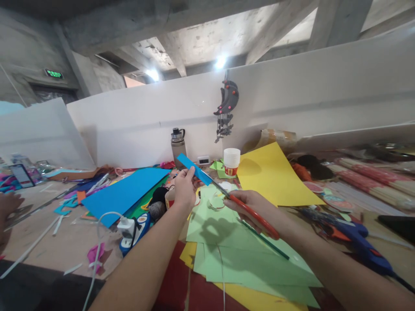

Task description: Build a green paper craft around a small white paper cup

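My left hand (185,186) pinches a narrow strip of blue paper (185,161), held up over the table. In my right hand (251,206) is a pair of scissors with red handles (256,217); the blades meet the lower right end of the strip. Whether the blades are parted there is too small to tell. Below both hands lie several light green paper sheets (223,259), with a dark green pencil (264,239) across them. A large blue sheet (129,190) rests left of my left hand, and a yellow sheet (272,177) stands beyond my right hand.
A stack of paper cups (231,160) and a grey bottle (178,147) stand at the back. On the left are a power strip (138,233) and yarn balls (157,210). A blue glue gun (363,242) lies right. Another person's hand (9,205) shows at far left.
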Motion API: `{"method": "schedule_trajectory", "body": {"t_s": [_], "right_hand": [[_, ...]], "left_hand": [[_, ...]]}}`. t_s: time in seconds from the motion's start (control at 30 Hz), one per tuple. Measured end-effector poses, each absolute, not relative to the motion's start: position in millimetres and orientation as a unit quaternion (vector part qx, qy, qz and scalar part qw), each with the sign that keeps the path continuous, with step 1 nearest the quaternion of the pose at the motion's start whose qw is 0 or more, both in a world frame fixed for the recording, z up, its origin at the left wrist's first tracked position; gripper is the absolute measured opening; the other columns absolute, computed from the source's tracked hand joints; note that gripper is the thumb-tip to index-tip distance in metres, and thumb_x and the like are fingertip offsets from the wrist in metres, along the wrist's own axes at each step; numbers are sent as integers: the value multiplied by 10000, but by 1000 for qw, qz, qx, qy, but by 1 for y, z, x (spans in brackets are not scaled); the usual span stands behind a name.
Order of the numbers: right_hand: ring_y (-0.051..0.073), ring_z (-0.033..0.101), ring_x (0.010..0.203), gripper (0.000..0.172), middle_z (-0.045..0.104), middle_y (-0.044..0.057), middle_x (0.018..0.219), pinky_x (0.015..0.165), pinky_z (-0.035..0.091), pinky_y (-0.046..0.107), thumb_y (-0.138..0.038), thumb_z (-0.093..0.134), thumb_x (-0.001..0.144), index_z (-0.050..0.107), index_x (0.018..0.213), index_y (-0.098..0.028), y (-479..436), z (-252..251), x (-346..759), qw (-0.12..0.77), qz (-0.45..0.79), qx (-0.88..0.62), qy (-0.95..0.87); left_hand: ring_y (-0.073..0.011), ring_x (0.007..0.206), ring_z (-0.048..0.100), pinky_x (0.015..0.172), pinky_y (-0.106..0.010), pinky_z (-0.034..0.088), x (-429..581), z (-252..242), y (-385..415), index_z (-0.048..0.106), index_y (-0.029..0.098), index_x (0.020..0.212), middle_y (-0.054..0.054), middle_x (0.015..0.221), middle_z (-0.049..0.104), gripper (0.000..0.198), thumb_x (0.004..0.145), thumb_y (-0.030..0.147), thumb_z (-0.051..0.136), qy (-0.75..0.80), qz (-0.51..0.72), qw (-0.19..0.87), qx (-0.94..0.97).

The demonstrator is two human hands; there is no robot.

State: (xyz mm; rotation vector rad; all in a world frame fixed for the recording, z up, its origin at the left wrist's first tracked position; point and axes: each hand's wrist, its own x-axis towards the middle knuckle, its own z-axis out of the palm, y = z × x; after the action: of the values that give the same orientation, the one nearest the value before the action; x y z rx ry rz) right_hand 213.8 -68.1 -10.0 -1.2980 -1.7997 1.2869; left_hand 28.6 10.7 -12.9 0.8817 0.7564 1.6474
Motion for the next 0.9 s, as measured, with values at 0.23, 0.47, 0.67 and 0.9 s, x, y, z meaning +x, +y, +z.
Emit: {"method": "schedule_trajectory", "body": {"t_s": [0.23,0.47,0.67,0.9], "right_hand": [[91,485,481,394,525,-14,623,432,366,205,-574,530,807,584,811,-184,-62,-17,215,309,375,-470,-737],[106,488,496,350,512,-24,602,456,370,213,-540,493,831,577,809,-201,-64,-20,213,332,366,-466,-734],[73,393,368,284,440,-65,485,360,307,188,-486,551,804,509,737,-212,-69,-13,211,322,436,-467,-699],[74,340,303,368,372,-90,445,278,261,189,-587,549,770,506,781,-222,-70,-17,207,321,491,-498,-638]], "left_hand": [[-93,480,558,443,-191,441,28,-14,11,506,160,696,28,564,588,315,617,319,767,318,687,532,380],[-79,461,538,431,-188,434,37,-11,1,542,134,683,3,591,620,294,627,318,764,316,669,547,392],[-83,466,550,426,-186,433,36,-10,2,547,130,692,-5,595,630,256,653,284,749,316,665,556,385],[-85,472,562,448,-189,452,35,-11,2,539,136,699,0,590,626,278,664,309,754,319,660,559,386]]}}
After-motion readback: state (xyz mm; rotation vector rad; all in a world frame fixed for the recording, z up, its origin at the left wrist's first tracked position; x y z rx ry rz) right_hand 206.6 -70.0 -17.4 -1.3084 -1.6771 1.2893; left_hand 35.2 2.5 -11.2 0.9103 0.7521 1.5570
